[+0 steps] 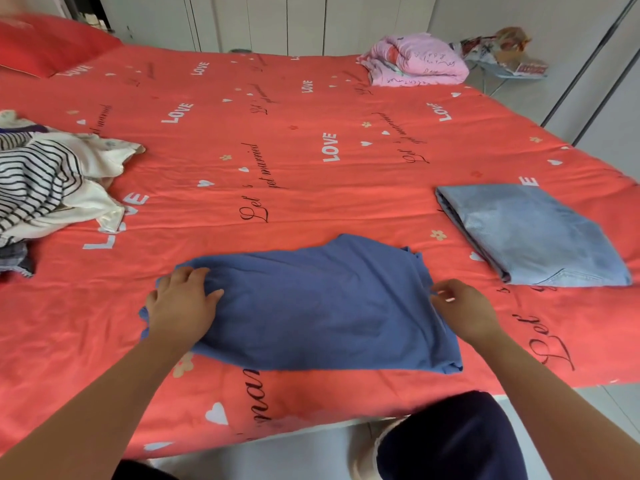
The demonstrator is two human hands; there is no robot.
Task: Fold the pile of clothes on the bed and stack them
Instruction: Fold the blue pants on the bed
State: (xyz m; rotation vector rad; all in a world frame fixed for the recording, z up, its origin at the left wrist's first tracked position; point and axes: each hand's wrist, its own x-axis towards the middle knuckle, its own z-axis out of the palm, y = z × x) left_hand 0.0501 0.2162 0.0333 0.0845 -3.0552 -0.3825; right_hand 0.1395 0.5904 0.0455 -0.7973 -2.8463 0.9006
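A dark blue garment (322,306) lies folded flat on the red bed (294,174) near its front edge. My left hand (181,306) rests on its left end with the fingers spread and fairly straight. My right hand (464,311) is at its right edge, fingers curled and pinching the cloth there. Folded light blue jeans (533,233) lie to the right on the bed. A heap of unfolded clothes (52,181), striped and white, sits at the left edge of the view.
A folded pink blanket (415,60) sits at the bed's far right corner. A red pillow (45,43) lies at the far left. White wardrobe doors (277,22) stand behind the bed. Grey floor (294,452) shows at the near edge.
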